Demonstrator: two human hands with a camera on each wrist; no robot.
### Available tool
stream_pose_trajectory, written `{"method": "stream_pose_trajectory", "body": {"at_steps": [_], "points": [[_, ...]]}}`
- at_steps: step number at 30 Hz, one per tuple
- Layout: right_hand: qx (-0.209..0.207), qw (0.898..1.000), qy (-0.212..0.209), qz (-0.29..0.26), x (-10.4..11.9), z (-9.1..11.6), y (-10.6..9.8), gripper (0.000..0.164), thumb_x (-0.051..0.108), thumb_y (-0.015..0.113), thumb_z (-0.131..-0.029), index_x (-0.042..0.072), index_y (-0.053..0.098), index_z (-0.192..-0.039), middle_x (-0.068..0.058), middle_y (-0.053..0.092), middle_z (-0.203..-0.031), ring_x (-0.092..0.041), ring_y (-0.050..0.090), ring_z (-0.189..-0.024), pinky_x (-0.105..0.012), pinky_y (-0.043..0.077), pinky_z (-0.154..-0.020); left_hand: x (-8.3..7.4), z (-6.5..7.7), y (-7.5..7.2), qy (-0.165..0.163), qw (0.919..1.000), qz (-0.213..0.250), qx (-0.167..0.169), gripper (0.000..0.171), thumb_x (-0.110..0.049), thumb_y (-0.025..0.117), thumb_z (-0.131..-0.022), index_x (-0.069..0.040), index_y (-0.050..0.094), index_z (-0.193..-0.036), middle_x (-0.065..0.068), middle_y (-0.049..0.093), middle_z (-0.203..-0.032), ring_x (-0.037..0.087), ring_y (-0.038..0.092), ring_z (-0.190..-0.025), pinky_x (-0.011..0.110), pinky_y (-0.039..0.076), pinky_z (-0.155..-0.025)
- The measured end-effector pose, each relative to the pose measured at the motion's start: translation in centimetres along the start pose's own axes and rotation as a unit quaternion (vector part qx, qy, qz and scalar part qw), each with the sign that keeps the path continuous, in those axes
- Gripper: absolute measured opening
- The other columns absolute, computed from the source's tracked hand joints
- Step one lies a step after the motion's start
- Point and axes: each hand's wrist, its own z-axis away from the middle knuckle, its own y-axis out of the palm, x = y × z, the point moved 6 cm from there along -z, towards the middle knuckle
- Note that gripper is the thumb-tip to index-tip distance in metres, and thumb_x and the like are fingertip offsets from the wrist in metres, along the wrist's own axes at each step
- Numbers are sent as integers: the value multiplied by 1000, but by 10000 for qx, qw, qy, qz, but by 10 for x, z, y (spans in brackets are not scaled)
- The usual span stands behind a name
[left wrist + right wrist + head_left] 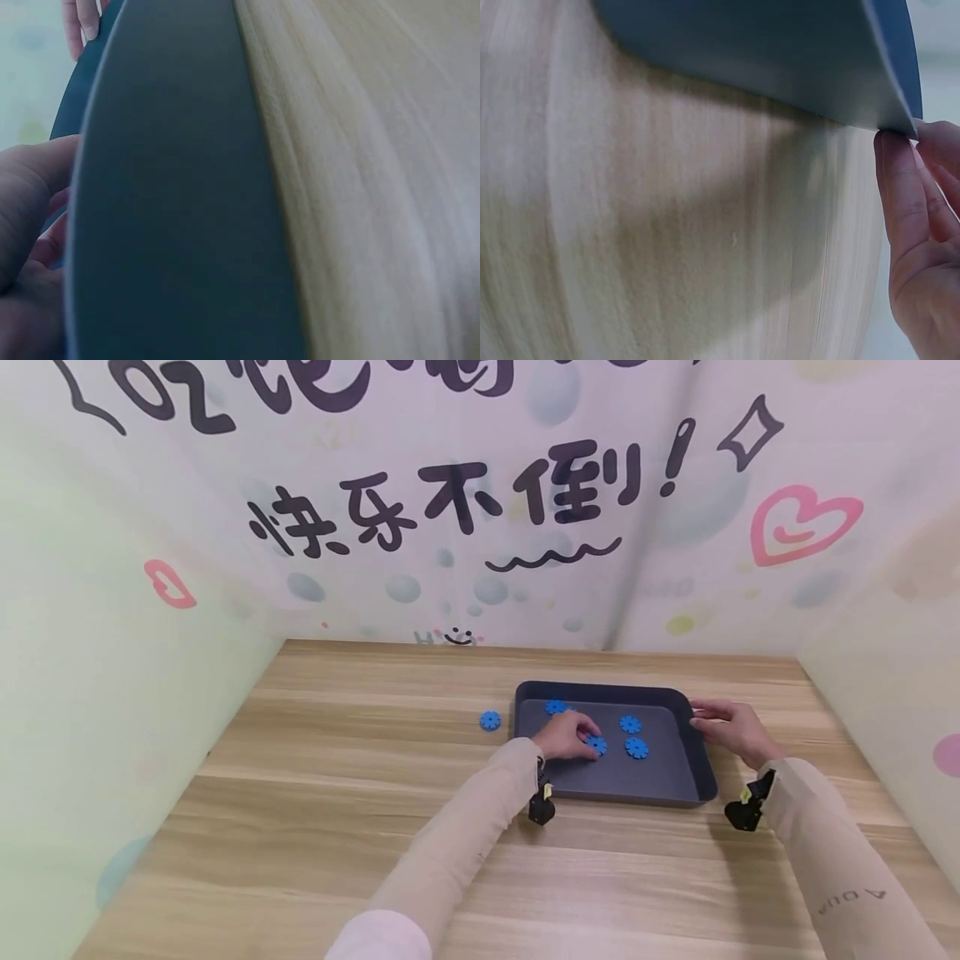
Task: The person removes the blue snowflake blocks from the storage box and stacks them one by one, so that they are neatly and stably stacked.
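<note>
A dark grey rectangular tray (660, 787) lies on the table with several blue notched plastic discs (637, 748) flat inside it. My left hand (564, 737) reaches over the tray's left side, its thumb and fingers around one blue disc (597, 745). In the left wrist view the tray wall (172, 180) hides that disc and most of the fingers. At the tray's right side my right hand (737, 732) pinches the rim between thumb and fingers (904, 195). Another blue disc (490, 720) is on the table, just left of the tray.
The wood-grain table (315, 793) meets a printed white back wall (375, 568) and pale side walls. Small black cameras (542, 808) are strapped to both wrists, the left one near the tray's front edge.
</note>
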Motion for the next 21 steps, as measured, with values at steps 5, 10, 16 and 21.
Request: {"method": "stream_pose_trajectory", "body": {"at_steps": [5, 10, 16, 21], "points": [[-43, 10000, -80, -33, 3, 1, 1, 49, 9, 55, -87, -13, 36, -127, -20, 53, -105, 4, 54, -76, -19, 48, -69, 1, 1, -6, 135, 9998, 115, 17, 32, -11, 73, -72, -4, 64, -102, 0, 60, -91, 6, 52, -80, 12, 41, -70], [-42, 9998, -148, -114, 4, 2, 1, 49, 7, 55, -87, -15, 36, -125, -12, 56, -99, 3, 55, -76, -19, 49, -68, -1, 3, -15, 289, 9995, 142, 39, 33, -11, 72, -73, -3, 63, -104, 2, 60, -95, 7, 53, -83, 13, 42, -72], [-35, 9999, -116, -105, 2, 1, 0, 49, 8, 56, -87, -14, 36, -126, -11, 56, -98, 4, 55, -77, -19, 48, -68, 1, 9, -27, 386, 9991, 93, 120, 34, -13, 71, -74, -4, 62, -105, 3, 60, -97, 8, 54, -86, 14, 42, -74], [-8, 10000, -53, -41, 2, 1, 0, 49, 9, 55, -87, -13, 36, -127, -18, 54, -104, 4, 54, -77, -19, 48, -69, 3, 16, -38, 459, 9988, 28, 147, 34, -13, 72, -74, -4, 61, -105, 3, 60, -97, 9, 55, -85, 14, 43, -73]]}}
